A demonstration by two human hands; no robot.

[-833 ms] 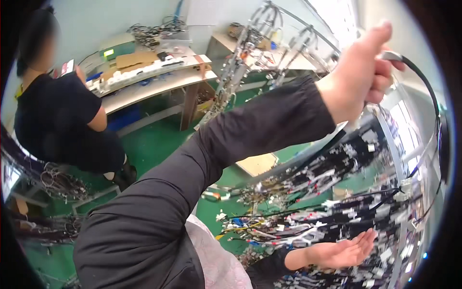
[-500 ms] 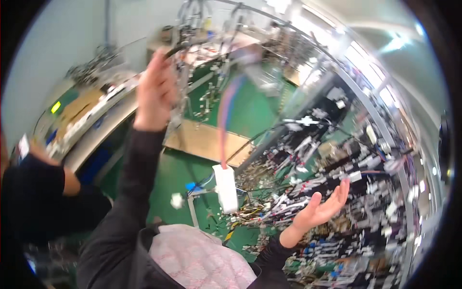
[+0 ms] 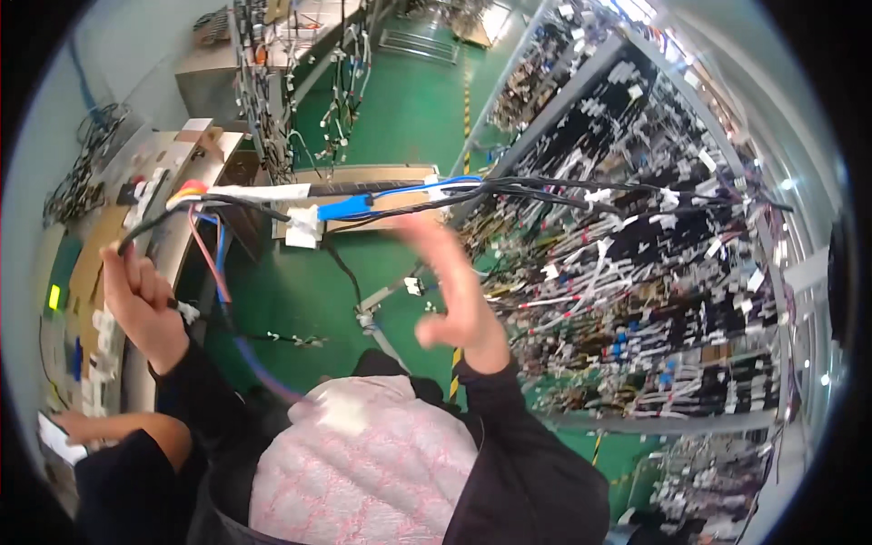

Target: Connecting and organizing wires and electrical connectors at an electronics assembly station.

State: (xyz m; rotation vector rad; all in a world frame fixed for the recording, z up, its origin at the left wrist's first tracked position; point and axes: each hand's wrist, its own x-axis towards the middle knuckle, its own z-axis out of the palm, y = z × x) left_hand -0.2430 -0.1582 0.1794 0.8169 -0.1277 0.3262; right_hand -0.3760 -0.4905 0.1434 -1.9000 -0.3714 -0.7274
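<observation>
A wiring harness [image 3: 536, 188] of black-wrapped branches stretches across in front of me. My left hand [image 3: 143, 307] is closed at the left, its fingertips pinching a black cable end of this harness. Along it sit a blue connector [image 3: 345, 208] and a white connector [image 3: 303, 227], with a white sleeve nearby. Red and blue wires [image 3: 221, 259] droop from its left part toward my front, blurred at their lower end. Below the harness, my right hand [image 3: 459, 295] is open with fingers stretched upward, slightly blurred. It seems to hold nothing; whether its fingertips touch the harness I cannot tell.
On the right stands a large rack [image 3: 627, 272] hung with many harnesses. A cluttered bench [image 3: 195, 159] runs along the left. At the lower left another person's hand [image 3: 77, 427] holds a flat white object. More harnesses [image 3: 345, 91] hang ahead over green floor.
My left hand has moved left and down, keeping the black cable. My right hand has shifted left toward the middle. The harness now lies across the view, and my view has turned.
</observation>
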